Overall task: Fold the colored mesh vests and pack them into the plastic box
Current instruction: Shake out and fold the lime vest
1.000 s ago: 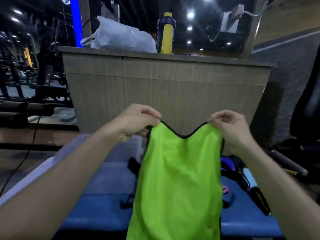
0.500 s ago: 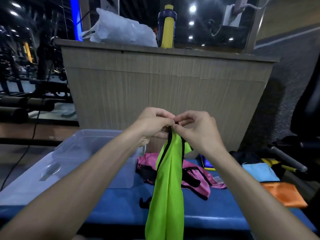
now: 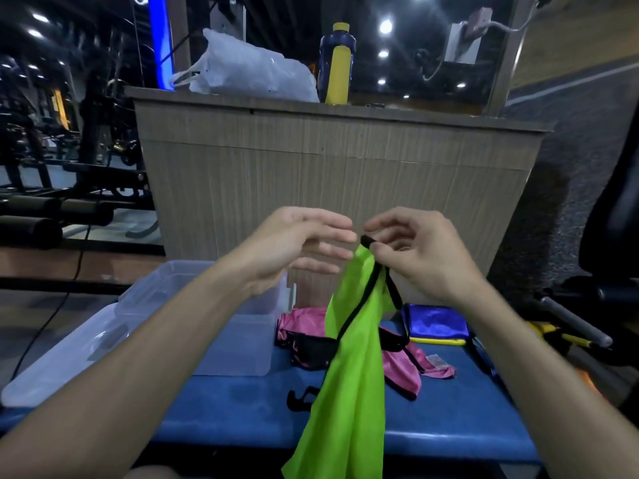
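Note:
A lime green mesh vest (image 3: pixel 349 382) with black trim hangs folded lengthwise over the blue bench. My right hand (image 3: pixel 420 250) pinches both of its shoulder straps at the top. My left hand (image 3: pixel 297 245) hovers just left of the straps with fingers straight, holding nothing. A clear plastic box (image 3: pixel 238 340) stands on the bench at the left, its lid (image 3: pixel 58 361) lying beside it. A pink vest (image 3: pixel 403 368) lies crumpled on the bench behind the green one. A folded blue vest (image 3: pixel 437 323) sits on a yellow one further right.
The blue padded bench (image 3: pixel 449 409) carries everything. A wood-panelled counter (image 3: pixel 328 167) rises behind it, with a white plastic bag (image 3: pixel 249 74) and a blue and yellow bottle (image 3: pixel 337 63) on top. Gym equipment stands left, a dark chair right.
The vest was spread wide between both hands, then the straps were brought together. Now my left hand has let go and opened, leaving the straps pinched in my right hand.

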Demonstrator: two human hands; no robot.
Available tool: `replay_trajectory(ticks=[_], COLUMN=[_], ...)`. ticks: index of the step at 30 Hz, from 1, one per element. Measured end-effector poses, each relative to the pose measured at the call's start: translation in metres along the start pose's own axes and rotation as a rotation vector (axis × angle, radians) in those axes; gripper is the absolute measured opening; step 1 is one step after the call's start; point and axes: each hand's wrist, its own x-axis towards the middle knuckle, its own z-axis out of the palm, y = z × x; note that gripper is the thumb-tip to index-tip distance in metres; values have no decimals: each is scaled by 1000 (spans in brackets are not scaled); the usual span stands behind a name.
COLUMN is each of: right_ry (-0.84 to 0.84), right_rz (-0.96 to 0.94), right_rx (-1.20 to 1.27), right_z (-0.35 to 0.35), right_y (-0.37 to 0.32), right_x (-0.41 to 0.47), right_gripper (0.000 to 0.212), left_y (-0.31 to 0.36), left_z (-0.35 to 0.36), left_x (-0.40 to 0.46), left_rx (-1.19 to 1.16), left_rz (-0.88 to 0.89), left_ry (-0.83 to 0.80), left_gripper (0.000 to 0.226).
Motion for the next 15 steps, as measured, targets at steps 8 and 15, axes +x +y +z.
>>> replay_trajectory(ticks=[8,15], right_ry=[-274,-333], right_rz=[-109,-202], right_rx=[134,49], right_z=[-81,-85], right_y=[0,-13], right_x=[22,23], right_gripper=[32,26], left_y=[-9,-30], left_z=[-16,16], left_x=[-17,-21], left_rx=[412,494], left_rz=[402,323], left_ry=[13,-200], left_gripper=[21,48])
